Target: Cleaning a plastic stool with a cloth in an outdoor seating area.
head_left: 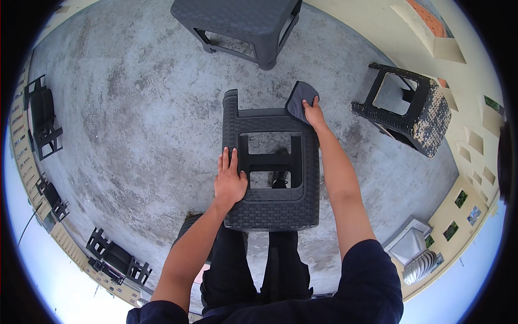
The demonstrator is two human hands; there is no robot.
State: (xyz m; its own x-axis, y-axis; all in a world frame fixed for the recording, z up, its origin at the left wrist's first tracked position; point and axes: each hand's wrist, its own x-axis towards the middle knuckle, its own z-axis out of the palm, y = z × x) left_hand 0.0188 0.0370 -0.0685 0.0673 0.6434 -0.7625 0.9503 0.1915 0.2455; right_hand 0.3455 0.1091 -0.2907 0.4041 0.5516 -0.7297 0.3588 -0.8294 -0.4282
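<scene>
Before my legs a dark grey plastic stool (272,208) with a woven pattern is tipped over, its legs pointing away from me. Flat against its left side lies my left hand (231,181), fingers stretched out along the leg and thumb apart. My right hand (313,113) pinches a grey cloth (300,100) with a dark edge. The cloth is draped over the far end of the stool's right leg. Through the opening in the stool's side I see a crossbar and part of a dark shoe.
A larger-looking grey stool (237,24) stands ahead on the stained concrete floor (145,124). To the right a black stool (396,102) with a worn, peeling seat lies on its side. Dark chairs or benches (43,116) line the left. A metal vent (418,264) is at the lower right.
</scene>
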